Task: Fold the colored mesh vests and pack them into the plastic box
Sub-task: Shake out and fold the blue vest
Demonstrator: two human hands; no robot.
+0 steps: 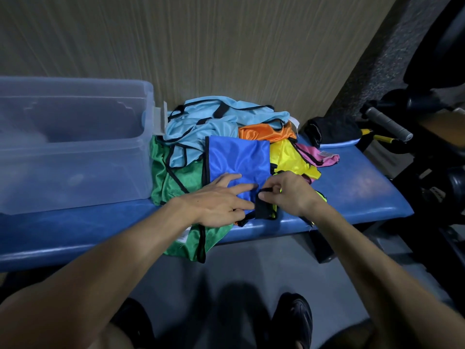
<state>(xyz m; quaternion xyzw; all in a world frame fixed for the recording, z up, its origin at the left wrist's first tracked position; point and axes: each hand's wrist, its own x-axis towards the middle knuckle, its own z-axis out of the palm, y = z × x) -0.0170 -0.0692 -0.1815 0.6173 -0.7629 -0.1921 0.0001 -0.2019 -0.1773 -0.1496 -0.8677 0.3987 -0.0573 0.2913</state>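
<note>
Nearest, black shoes (pixel 293 317) stand on the grey floor. On the blue padded tabletop (pixel 352 197), the left hand (pixel 214 205) lies flat, fingers straight, pressing the folded blue vest (pixel 239 159). The right hand (pixel 289 195) pinches the vest's black strap (pixel 263 206) between curled fingers. A green vest (pixel 176 182) lies beneath, its white label unreadable. Behind sit yellow (pixel 286 157), pink (pixel 319 157), orange (pixel 264 132) and light-blue vests (pixel 214 122). The clear plastic box (pixel 75 147) stands left, just beside the pile.
</note>
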